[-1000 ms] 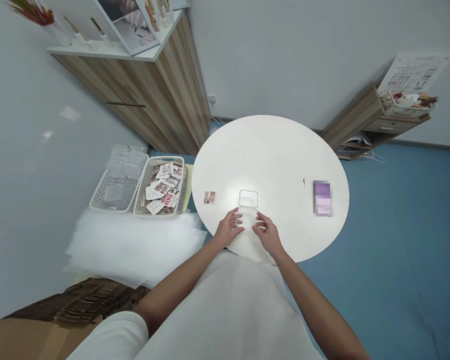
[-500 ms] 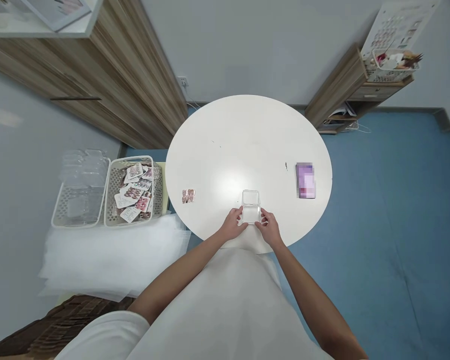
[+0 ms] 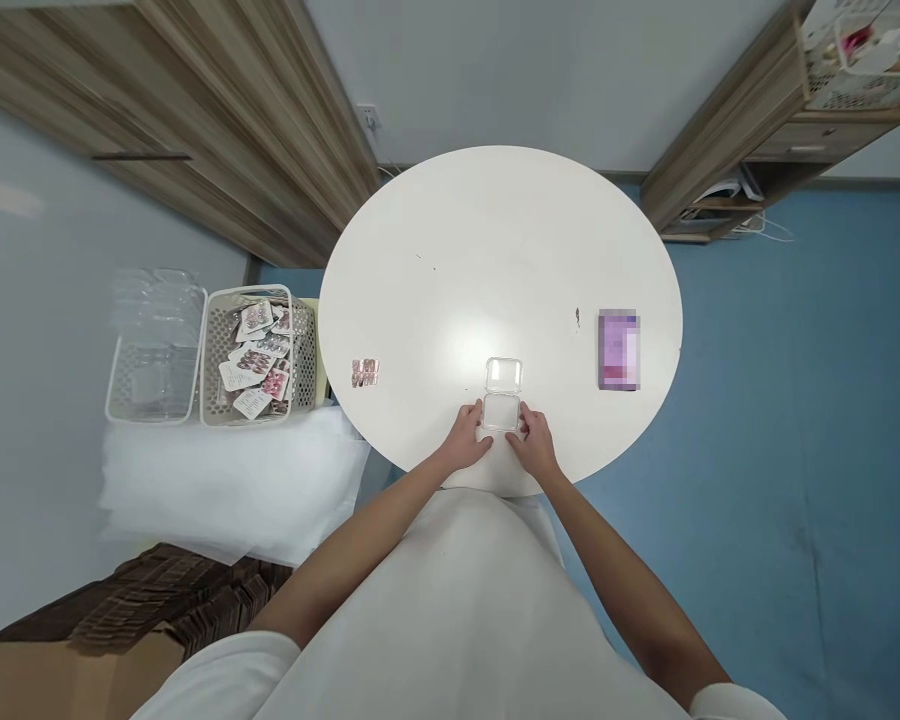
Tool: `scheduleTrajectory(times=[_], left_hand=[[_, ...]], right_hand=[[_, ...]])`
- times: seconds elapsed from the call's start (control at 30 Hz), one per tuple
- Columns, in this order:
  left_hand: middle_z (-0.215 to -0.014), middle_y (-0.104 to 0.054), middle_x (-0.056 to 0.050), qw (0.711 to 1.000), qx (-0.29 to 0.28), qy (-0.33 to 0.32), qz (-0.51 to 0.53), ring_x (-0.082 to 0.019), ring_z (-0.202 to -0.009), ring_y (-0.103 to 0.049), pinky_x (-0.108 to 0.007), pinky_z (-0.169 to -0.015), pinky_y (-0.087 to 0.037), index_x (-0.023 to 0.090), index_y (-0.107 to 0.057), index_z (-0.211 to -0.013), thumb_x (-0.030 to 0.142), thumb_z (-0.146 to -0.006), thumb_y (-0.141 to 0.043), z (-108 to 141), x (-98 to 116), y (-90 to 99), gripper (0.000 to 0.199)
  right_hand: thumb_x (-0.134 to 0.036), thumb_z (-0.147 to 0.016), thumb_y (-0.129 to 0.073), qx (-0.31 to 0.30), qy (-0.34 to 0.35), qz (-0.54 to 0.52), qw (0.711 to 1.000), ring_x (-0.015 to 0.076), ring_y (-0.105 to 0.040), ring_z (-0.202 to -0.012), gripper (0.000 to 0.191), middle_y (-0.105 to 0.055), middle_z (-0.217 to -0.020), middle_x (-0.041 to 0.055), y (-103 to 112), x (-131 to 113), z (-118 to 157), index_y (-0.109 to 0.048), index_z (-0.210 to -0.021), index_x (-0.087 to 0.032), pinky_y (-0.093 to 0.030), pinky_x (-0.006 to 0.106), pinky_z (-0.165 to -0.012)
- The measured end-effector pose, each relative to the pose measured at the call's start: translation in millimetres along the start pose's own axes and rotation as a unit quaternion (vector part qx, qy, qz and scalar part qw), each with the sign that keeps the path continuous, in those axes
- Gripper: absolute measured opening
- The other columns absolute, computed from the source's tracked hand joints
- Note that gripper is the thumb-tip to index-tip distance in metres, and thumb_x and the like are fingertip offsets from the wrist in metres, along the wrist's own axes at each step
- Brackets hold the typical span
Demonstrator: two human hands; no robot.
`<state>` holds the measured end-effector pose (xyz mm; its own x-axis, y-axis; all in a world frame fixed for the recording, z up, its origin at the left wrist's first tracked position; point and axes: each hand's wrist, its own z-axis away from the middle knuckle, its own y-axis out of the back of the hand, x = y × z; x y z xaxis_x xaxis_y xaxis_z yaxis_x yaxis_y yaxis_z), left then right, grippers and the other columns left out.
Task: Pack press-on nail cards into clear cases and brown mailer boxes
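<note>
A small clear plastic box [image 3: 502,411] with its hinged lid [image 3: 504,375] folded back lies near the front edge of the white oval table. My left hand [image 3: 466,438] is at the box's left side, fingers along its wall and thumb by the near corner. On the opposite side, my right hand [image 3: 535,443] has its fingertips against the wall and its thumb near the front right corner. No contents show inside the box. To the left lies a small pack of press-on nails [image 3: 365,373]. A purple, pixelated package [image 3: 619,350] rests at the right.
White baskets stand left of the table: one basket [image 3: 300,350] holds several nail cards, the other [image 3: 112,405] clear plastic boxes. White translucent sheets [image 3: 225,490] lie in front of them. Brown cardboard [image 3: 75,675] is at lower left. A wooden cabinet [image 3: 720,120] stands behind right.
The camera view has shifted, bringing more of the lower-left cardboard into sight. My thumbs now sit slightly farther from the box's near edge. The lid stays folded back.
</note>
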<state>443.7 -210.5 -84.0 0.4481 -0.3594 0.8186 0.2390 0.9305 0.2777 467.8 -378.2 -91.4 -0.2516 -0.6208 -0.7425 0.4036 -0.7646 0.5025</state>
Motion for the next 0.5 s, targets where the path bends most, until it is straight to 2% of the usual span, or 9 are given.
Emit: scheduleTrajectory(times=[0.13, 0.23, 0.3, 0.37, 0.43, 0.5], left_hand=[[-0.117, -0.040, -0.008, 1.000, 0.010, -0.014, -0.008, -0.020, -0.100, -0.047, -0.036, -0.086, -0.041, 0.024, -0.027, -0.133, 0.026, -0.073, -0.055, 16.6, -11.0, 10.6, 0.066], [-0.117, -0.043, -0.008, 0.997, 0.051, -0.045, -0.044, -0.020, -0.101, -0.047, -0.037, -0.088, -0.041, 0.023, -0.035, -0.128, 0.025, -0.076, -0.052, 32.9, -21.6, 37.5, 0.054], [-0.114, -0.046, -0.008, 0.989, 0.103, -0.063, -0.087, -0.021, -0.102, -0.047, -0.038, -0.091, -0.039, 0.022, -0.041, -0.123, 0.023, -0.077, -0.051, 42.2, -31.1, 65.4, 0.047], [-0.111, -0.048, -0.008, 0.976, 0.159, -0.066, -0.134, -0.022, -0.105, -0.045, -0.039, -0.094, -0.037, 0.020, -0.045, -0.118, 0.024, -0.078, -0.050, 48.0, -42.5, 98.9, 0.041], [-0.110, -0.047, -0.009, 0.962, 0.206, -0.056, -0.170, -0.023, -0.107, -0.044, -0.040, -0.095, -0.035, 0.018, -0.047, -0.116, 0.024, -0.077, -0.051, 49.0, -54.8, 134.3, 0.040], [-0.111, -0.046, -0.010, 0.952, 0.230, -0.047, -0.197, -0.024, -0.109, -0.043, -0.040, -0.095, -0.035, 0.017, -0.043, -0.120, 0.025, -0.076, -0.052, 45.2, -65.8, 167.2, 0.046]], right_hand=[[-0.032, -0.071, -0.054, 0.056, 0.002, 0.003, 0.998, 0.0177, -0.046, -0.078, 0.068, -0.044, -0.103, 0.0074, 1.4, -5.6, 6.6, -0.027, -0.132, -0.021, -0.046, 0.038, -0.075], [-0.034, -0.074, -0.050, 0.106, 0.034, 0.029, 0.993, 0.0194, -0.046, -0.082, 0.062, -0.044, -0.106, 0.0088, -0.2, -23.1, 9.8, -0.029, -0.131, -0.023, -0.045, 0.040, -0.076], [-0.035, -0.077, -0.047, 0.103, 0.075, 0.047, 0.991, 0.0207, -0.046, -0.085, 0.057, -0.045, -0.105, 0.0088, -6.9, -41.1, 7.7, -0.030, -0.130, -0.024, -0.044, 0.041, -0.078], [-0.034, -0.078, -0.046, 0.065, 0.122, 0.066, 0.988, 0.0220, -0.046, -0.089, 0.054, -0.047, -0.104, 0.0087, -20.8, -62.2, 0.7, -0.031, -0.129, -0.025, -0.043, 0.042, -0.081], [-0.034, -0.079, -0.046, 0.012, 0.163, 0.088, 0.983, 0.0232, -0.045, -0.095, 0.052, -0.048, -0.105, 0.0087, -42.3, -84.5, -10.9, -0.034, -0.128, -0.025, -0.041, 0.043, -0.084], [-0.034, -0.078, -0.049, -0.031, 0.186, 0.110, 0.976, 0.0240, -0.043, -0.102, 0.052, -0.048, -0.109, 0.0087, -69.8, -106.5, -25.6, -0.035, -0.127, -0.025, -0.039, 0.043, -0.087]])
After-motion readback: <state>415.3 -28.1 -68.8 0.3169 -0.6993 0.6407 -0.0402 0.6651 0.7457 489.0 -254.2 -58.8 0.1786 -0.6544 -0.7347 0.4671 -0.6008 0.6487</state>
